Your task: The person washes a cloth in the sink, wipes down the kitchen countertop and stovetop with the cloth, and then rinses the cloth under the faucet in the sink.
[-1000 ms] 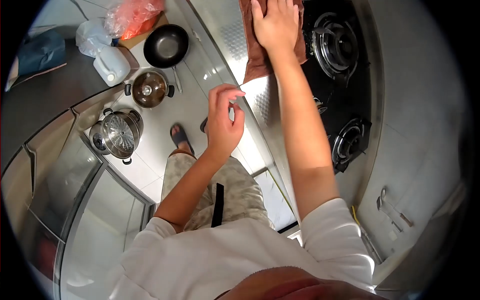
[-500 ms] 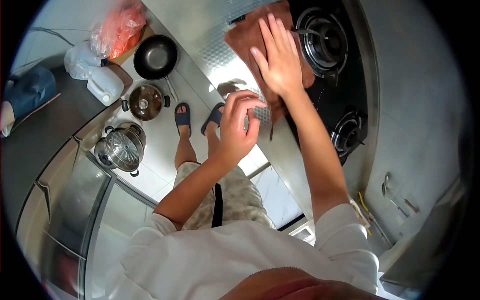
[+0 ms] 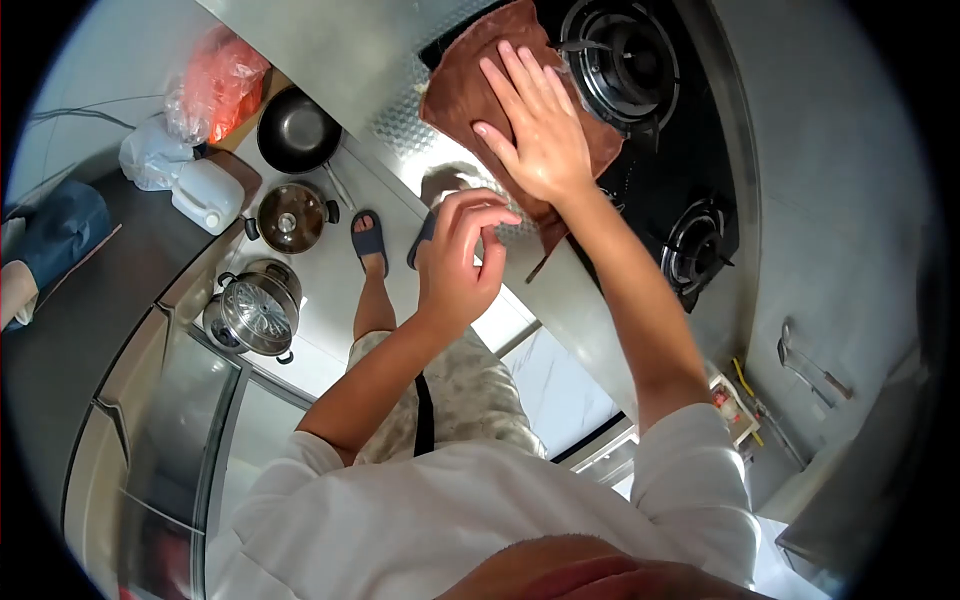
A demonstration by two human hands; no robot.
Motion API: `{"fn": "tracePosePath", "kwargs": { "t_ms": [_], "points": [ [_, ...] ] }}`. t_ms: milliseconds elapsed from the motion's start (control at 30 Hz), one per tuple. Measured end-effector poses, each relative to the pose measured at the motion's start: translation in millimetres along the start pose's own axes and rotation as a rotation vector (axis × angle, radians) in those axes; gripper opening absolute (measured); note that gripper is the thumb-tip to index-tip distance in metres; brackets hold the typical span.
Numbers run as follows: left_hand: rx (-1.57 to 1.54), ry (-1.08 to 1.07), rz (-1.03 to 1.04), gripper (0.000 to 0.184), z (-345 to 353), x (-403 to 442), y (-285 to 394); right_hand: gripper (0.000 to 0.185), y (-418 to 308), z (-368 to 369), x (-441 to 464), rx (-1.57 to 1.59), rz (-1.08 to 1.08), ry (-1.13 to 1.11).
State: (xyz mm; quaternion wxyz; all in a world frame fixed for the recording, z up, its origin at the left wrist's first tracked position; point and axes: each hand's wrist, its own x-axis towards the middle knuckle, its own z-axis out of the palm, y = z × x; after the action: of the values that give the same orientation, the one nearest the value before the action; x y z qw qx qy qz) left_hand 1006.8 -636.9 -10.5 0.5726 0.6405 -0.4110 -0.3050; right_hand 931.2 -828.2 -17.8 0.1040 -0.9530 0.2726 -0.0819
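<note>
My right hand (image 3: pixel 540 140) lies flat on a brown cloth (image 3: pixel 470 95), palm down, with its fingers stretched and slightly spread. The cloth is spread over the edge of a black gas hob (image 3: pixel 640 190) and the metal counter beside it, close to the far burner (image 3: pixel 625 65). One narrow end of the cloth trails toward the counter's front edge. Held in the air left of the cloth, my left hand (image 3: pixel 462 250) has loosely curled fingers, a gap to the thumb, and nothing visible in it.
A second burner (image 3: pixel 695 250) sits nearer me. On the floor at left are a black frying pan (image 3: pixel 298 128), a lidded pot (image 3: pixel 290 218) and a steel steamer pot (image 3: pixel 258 310). A white jug (image 3: pixel 207 195) stands on the dark left counter (image 3: pixel 110 270). Ladles (image 3: pixel 805 365) hang at right.
My right hand and the cloth have shifted slightly toward me relative to the far burner. The view has also moved a little. My left hand stays curled in the air.
</note>
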Motion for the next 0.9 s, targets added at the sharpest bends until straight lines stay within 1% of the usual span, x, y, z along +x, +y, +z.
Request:
{"fn": "tracePosePath", "kwargs": {
  "t_ms": [67, 133, 167, 267, 300, 367, 467, 500, 533, 600, 633, 667, 733, 767, 867, 900],
  "points": [
    [-0.067, 0.030, 0.033, 0.037, -0.7, -2.7, -3.2, 0.068, 9.7, 5.5, 26.9, -0.003, -0.081, 0.044],
    [-0.083, 0.025, 0.052, 0.038, -1.4, -1.4, -4.0, 0.070, 4.8, -10.4, 58.9, 0.047, -0.088, -0.004],
    [-0.105, 0.035, 0.076, 0.039, -0.1, 2.0, -3.9, 0.071, 7.5, -5.0, 68.6, 0.046, -0.106, 0.005],
    [-0.058, 0.049, 0.125, 0.041, -1.1, 8.1, -5.0, 0.076, 7.9, -2.4, 63.6, -0.017, -0.108, 0.020],
    [-0.095, 0.054, 0.088, 0.043, 1.3, 6.9, -8.5, 0.076, 8.0, 0.8, 56.5, -0.015, -0.100, 0.024],
    [-0.094, 0.050, 0.100, 0.043, 2.3, 15.0, -3.7, 0.068, 6.6, 8.7, 26.4, -0.023, -0.044, 0.067],
    [-0.066, 0.050, 0.138, 0.043, 4.0, 28.2, 3.9, 0.078, 6.7, 1.7, -13.4, 0.026, 0.061, 0.023],
    [-0.029, 0.036, 0.173, 0.039, 4.8, 33.7, 6.2, 0.082, 5.6, -3.3, -16.8, 0.007, 0.069, -0.016],
    [0.009, 0.022, 0.210, 0.036, 6.0, 39.5, 7.8, 0.082, 6.8, -3.9, -14.1, -0.001, 0.068, -0.015],
    [-0.011, 0.023, 0.213, 0.036, 10.7, 50.5, 10.9, 0.083, 6.3, 0.9, -6.1, -0.022, 0.074, -0.023],
    [-0.012, 0.045, 0.239, 0.035, 14.2, 57.0, 11.0, 0.080, 6.7, 3.4, 9.0, -0.004, 0.048, 0.035],
    [-0.011, 0.064, 0.267, 0.035, 17.4, 62.7, 11.1, 0.080, 7.5, 3.4, 20.3, 0.002, 0.052, 0.039],
    [-0.045, 0.087, 0.253, 0.034, 24.2, 69.0, 9.8, 0.082, 3.5, -6.9, 48.8, 0.048, 0.035, 0.050],
    [-0.045, 0.084, 0.263, 0.034, 25.2, 70.1, 8.0, 0.087, 2.6, -4.0, 55.8, 0.015, 0.019, 0.055],
    [-0.033, 0.066, 0.272, 0.033, 24.6, 67.3, 2.5, 0.090, 0.8, 1.3, 45.8, 0.040, 0.050, 0.095],
    [-0.023, 0.059, 0.269, 0.033, 23.9, 64.7, -0.2, 0.080, -5.8, -2.6, 35.0, -0.031, 0.048, 0.119]
  ]
}}
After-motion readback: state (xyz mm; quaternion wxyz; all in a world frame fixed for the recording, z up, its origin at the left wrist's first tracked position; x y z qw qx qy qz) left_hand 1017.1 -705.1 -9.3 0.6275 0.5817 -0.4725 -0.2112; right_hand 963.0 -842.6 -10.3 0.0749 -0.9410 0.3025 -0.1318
